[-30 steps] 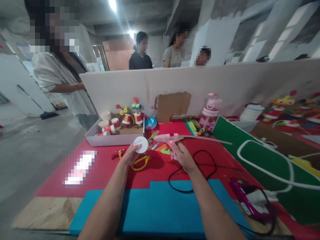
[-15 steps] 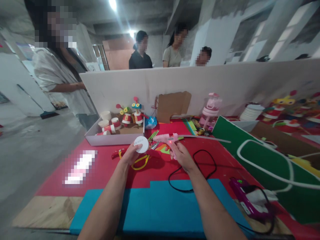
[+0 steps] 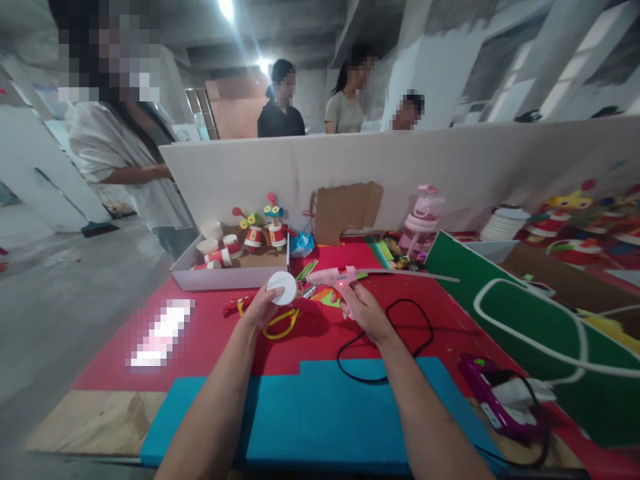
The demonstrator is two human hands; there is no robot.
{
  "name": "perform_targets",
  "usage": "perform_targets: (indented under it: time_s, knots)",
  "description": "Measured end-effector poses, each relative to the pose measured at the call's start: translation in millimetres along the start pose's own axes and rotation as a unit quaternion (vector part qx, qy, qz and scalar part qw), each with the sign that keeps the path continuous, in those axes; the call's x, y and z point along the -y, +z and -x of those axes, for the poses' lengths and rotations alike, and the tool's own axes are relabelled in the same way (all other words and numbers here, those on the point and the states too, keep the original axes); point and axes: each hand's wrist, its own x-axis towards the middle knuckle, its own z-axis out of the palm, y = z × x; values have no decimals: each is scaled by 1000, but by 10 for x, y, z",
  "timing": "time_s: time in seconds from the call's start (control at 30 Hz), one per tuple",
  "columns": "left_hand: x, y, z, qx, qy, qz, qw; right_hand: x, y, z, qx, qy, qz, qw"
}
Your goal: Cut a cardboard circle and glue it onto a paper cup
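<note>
My left hand (image 3: 261,308) grips a paper cup (image 3: 283,289) whose round white bottom faces me; its far side is hidden. In my right hand (image 3: 365,308) is a pink hot glue gun (image 3: 333,275), its red light lit and its nozzle pointing left, close to the cup's edge. Whether nozzle and cup touch, I cannot tell. A long pale glue stick (image 3: 410,273) sticks out from the gun's back. Below the cup lie yellow-handled scissors (image 3: 281,325) on the red table covering (image 3: 210,353).
A white box (image 3: 227,279) at the back left holds paper cups and two cup figures (image 3: 275,230). A pink bottle (image 3: 421,220) stands by the white partition (image 3: 240,170). Black cable (image 3: 433,327) loops beside my right arm, near a purple power device (image 3: 495,400). People stand beyond the partition.
Almost nothing differs. Both hands hold the cup and glue gun in nearly the same place, and the glue stick's far end has shifted very slightly.
</note>
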Motion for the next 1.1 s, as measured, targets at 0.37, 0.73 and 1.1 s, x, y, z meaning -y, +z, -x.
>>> perform_targets:
  time_s: [0.37,0.73,1.1]
  knots:
    - [-2,3,2,-8,3,11,1000,66,-1,13,27,3,-2,1000]
    - [-9,-4,3,-32,8,31,999,24,19,16,23,3,1,1000]
    - [-44,71,22,-26,9,22,999,-1,47,10,16,0,-20,1000]
